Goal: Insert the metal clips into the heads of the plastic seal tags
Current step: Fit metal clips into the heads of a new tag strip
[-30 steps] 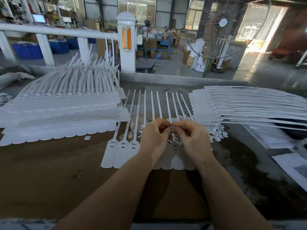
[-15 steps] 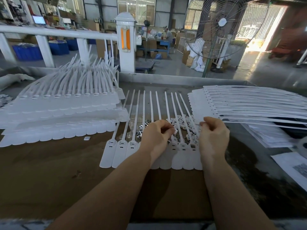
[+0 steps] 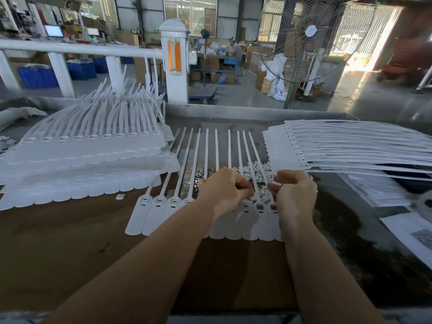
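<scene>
A row of white plastic seal tags (image 3: pixel 161 206) lies flat on the brown table (image 3: pixel 70 253), heads near me and straps pointing away. Loose small clips (image 3: pixel 253 170) are heaped on the straps behind the heads, with darker metal ones (image 3: pixel 203 174) to their left. My left hand (image 3: pixel 224 191) sits over the middle tag heads, fingers curled and fingertips pinched at a tag. My right hand (image 3: pixel 295 195) hovers over the rightmost heads, thumb and fingers pinched together on a small clip. Several heads are hidden under both hands.
A tall stack of seal tag sheets (image 3: pixel 77 155) fills the left of the table, and another stack (image 3: pixel 350 148) lies at the right. Papers (image 3: pixel 411 232) rest at the right edge. A single loose clip (image 3: pixel 120 196) lies by the left stack. A standing fan (image 3: pixel 311 36) is behind the table.
My right hand left the left hand, reached right to the clip pile, and has come back toward the rightmost tag heads. My left hand stayed in place.
</scene>
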Demonstrator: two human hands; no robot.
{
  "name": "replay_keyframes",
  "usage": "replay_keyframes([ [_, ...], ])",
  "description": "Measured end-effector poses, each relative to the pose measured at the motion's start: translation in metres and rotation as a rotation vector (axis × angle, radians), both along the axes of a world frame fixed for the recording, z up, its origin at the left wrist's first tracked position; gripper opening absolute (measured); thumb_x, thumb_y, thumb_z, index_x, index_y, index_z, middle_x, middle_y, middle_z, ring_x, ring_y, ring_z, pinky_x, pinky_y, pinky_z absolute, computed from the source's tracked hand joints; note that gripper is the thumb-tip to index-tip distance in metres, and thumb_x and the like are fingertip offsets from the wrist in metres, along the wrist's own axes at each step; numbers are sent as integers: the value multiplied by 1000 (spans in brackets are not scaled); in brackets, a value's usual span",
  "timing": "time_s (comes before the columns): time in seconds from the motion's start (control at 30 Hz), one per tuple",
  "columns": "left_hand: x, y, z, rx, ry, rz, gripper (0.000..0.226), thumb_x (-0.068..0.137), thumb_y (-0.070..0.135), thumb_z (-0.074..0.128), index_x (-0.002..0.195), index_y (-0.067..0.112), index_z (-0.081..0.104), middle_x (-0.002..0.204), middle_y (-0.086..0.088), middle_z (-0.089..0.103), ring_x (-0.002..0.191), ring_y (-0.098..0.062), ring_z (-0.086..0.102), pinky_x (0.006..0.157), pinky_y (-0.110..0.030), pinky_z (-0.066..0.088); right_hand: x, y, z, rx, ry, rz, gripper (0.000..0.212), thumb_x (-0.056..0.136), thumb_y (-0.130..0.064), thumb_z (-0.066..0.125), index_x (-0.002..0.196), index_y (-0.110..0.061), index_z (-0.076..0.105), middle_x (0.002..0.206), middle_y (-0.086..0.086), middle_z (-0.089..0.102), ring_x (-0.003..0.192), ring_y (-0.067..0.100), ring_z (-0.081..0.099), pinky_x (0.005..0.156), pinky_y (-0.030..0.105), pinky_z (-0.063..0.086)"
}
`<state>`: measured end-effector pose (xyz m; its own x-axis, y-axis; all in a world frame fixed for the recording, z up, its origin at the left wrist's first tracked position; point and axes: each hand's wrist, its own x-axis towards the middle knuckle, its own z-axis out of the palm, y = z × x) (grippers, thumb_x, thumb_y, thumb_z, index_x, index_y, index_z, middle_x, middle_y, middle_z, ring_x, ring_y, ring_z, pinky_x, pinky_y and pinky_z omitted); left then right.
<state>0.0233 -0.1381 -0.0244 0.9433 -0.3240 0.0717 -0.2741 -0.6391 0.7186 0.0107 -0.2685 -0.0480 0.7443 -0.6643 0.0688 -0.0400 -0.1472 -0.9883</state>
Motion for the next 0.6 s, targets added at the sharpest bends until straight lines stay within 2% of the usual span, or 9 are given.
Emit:
replay_keyframes([
  [0.13, -1, -7, 4, 80, 33, -66, 9, 85, 26, 67, 91, 25, 73, 90, 9, 69, 92, -16, 61, 100, -47, 38, 0, 1, 0, -9, 6, 21, 49, 73, 13, 28, 81, -27, 54, 93, -1, 63, 76, 9, 66, 75, 43, 57],
  [0.3, -2, -14, 8, 169, 30, -101, 12, 83, 22, 68, 93, 25, 75, 94, 5, 71, 93, -19, 62, 94, -42, 47, 1, 1, -2, -36, 22, 20, 43, 80, 8, 34, 80, -29, 56, 93, -2, 63, 77, 10, 67, 79, 49, 55],
  [0.5, 4, -19, 15, 201, 66, -151, 13, 80, 11, 70, 90, 15, 76, 89, -5, 73, 85, -22, 66, 80, -39, 56, 2, 2, -2, -38, 10, 18, 42, 81, 8, 40, 77, -31, 56, 88, -5, 64, 78, 10, 66, 79, 48, 56],
  [0.6, 7, -21, 17, 200, 116, -153, 14, 80, 10, 69, 92, 7, 75, 93, -12, 72, 86, -26, 65, 83, -41, 56, 1, 2, -3, -47, 6, 14, 42, 83, 7, 41, 75, -31, 56, 86, -6, 63, 78, 10, 66, 78, 47, 56],
])
